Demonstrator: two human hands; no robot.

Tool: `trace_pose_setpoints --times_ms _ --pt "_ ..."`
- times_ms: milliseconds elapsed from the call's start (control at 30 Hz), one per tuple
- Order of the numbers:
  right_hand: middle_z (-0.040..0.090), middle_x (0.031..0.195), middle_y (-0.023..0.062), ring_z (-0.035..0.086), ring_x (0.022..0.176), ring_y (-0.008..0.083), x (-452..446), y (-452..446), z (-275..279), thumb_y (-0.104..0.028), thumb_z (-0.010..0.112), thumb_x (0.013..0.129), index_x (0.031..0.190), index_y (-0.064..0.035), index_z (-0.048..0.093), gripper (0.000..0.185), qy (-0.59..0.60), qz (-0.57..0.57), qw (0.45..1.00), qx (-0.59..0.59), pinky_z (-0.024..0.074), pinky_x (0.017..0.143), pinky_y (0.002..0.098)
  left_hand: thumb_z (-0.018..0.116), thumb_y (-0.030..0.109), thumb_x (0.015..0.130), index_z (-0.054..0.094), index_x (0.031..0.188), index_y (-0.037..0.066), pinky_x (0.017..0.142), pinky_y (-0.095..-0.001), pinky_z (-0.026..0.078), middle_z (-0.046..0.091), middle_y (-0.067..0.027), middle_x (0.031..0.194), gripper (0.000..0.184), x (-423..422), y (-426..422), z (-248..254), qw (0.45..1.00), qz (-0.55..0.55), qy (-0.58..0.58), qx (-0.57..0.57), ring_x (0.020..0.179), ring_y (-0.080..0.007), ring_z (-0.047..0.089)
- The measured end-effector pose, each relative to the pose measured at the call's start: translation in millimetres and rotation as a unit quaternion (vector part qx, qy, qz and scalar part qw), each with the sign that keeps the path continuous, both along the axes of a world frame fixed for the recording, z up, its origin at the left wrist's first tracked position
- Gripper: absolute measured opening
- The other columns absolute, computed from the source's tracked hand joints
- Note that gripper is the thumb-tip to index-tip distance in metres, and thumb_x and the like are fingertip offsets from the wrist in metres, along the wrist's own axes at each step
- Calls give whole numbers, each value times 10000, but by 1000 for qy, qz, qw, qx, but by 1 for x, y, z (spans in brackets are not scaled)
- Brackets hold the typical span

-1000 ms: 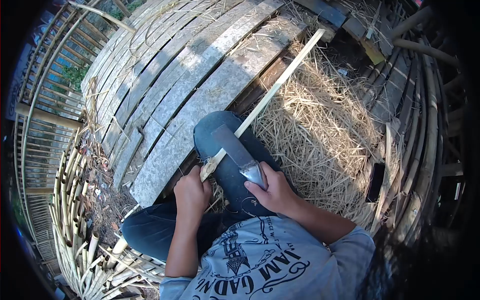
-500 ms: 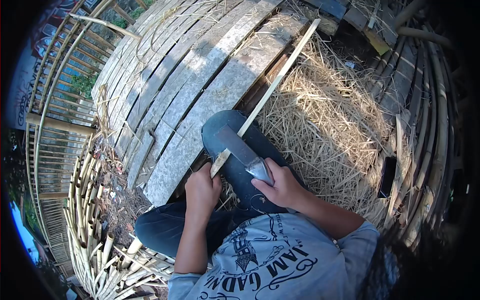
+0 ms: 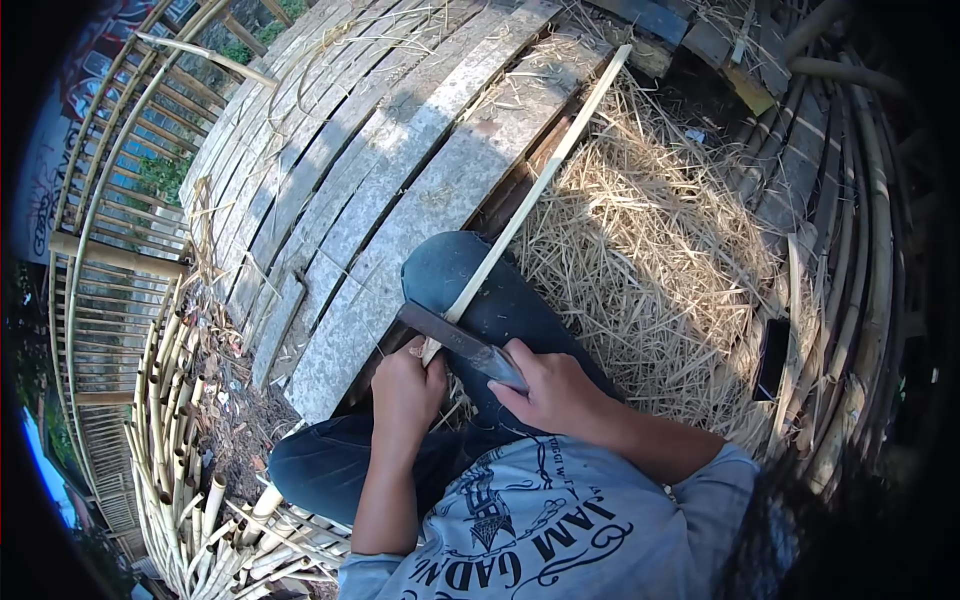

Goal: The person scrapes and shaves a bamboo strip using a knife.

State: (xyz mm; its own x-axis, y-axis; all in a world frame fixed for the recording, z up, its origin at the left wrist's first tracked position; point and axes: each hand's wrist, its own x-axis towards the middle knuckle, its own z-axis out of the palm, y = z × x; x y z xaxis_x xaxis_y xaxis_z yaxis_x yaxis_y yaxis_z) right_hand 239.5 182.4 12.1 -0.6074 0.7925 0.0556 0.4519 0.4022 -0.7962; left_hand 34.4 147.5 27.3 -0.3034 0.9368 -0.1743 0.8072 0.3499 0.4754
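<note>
A long, pale bamboo strip runs from my left hand, across my raised knee, to the far wooden boards. My left hand is closed around its near end. The broad-bladed knife has its handle in my right hand, whose fingers are wrapped round it. Its dark blade lies across the strip just beyond my left fist, hiding a short part of the strip. Under the blade is my jeans-covered knee.
A worn plank platform extends ahead and left. Thick bamboo shavings cover the ground at right, beside a dark phone-like object. Cut bamboo poles are piled at left, near a bamboo fence. Long poles line the right side.
The knife has slid along the strip toward me, from over the knee to close by my left fist. My left hand still grips the strip's near end.
</note>
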Motion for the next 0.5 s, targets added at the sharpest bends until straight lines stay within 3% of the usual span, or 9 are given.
trace_pose_setpoints --times_ms 67,100,133,233,333,400,467,500 --pt "641 672 205 658 623 405 3 5 -9 -251 662 888 1004 12 488 335 99 -43 986 -131 511 521 468 589 191 844 613 819 10 672 -550 479 628 -265 752 185 1 1 0 1000 -3 -16 -2 757 -460 622" --pt "635 660 205 659 628 401 4 4 -10 -270 663 886 1020 10 494 353 142 -77 967 -197 519 530 468 590 192 844 617 825 9 670 -548 479 628 -265 751 186 2 1 2 1000 0 -10 -2 754 -461 622" --pt "635 660 205 659 628 401 5 3 -10 -270 663 886 1020 10 494 353 140 -75 967 -197 519 530 468 591 192 843 622 831 8 668 -547 479 629 -265 750 187 3 0 3 1000 6 -4 -2 751 -462 622" --pt "631 660 204 656 629 402 3 -1 -1 -272 669 885 989 10 512 340 11 -17 998 -52 508 529 455 596 194 838 608 805 2 664 -543 479 621 -263 729 195 4 1 4 1000 16 -7 2 734 -462 618" --pt "630 665 201 652 627 408 3 5 -1 -262 666 887 976 8 503 328 39 14 995 -85 508 528 453 602 199 835 605 792 -1 659 -540 478 620 -257 716 204 1 2 -5 998 13 -44 31 724 -456 619" --pt "629 674 205 657 667 404 3 3 -8 -243 661 891 952 -4 491 300 101 -76 965 -229 509 546 449 607 203 832 617 804 4 661 -535 482 628 -255 727 201 1 -1 -1 1000 10 -23 12 731 -451 624" --pt "631 687 214 659 663 399 0 1 -3 -243 656 895 995 -3 496 306 48 -31 993 -102 506 544 448 625 215 828 637 834 19 668 -516 496 645 -240 740 196 1 -1 6 1000 18 -7 -12 741 -431 640" --pt "631 687 214 659 663 399 -2 4 2 -243 656 895 995 -3 496 306 53 -11 994 -95 506 544 448 632 223 828 630 829 23 666 -509 500 644 -232 732 201 1 -4 3 999 21 -15 19 736 -424 643"
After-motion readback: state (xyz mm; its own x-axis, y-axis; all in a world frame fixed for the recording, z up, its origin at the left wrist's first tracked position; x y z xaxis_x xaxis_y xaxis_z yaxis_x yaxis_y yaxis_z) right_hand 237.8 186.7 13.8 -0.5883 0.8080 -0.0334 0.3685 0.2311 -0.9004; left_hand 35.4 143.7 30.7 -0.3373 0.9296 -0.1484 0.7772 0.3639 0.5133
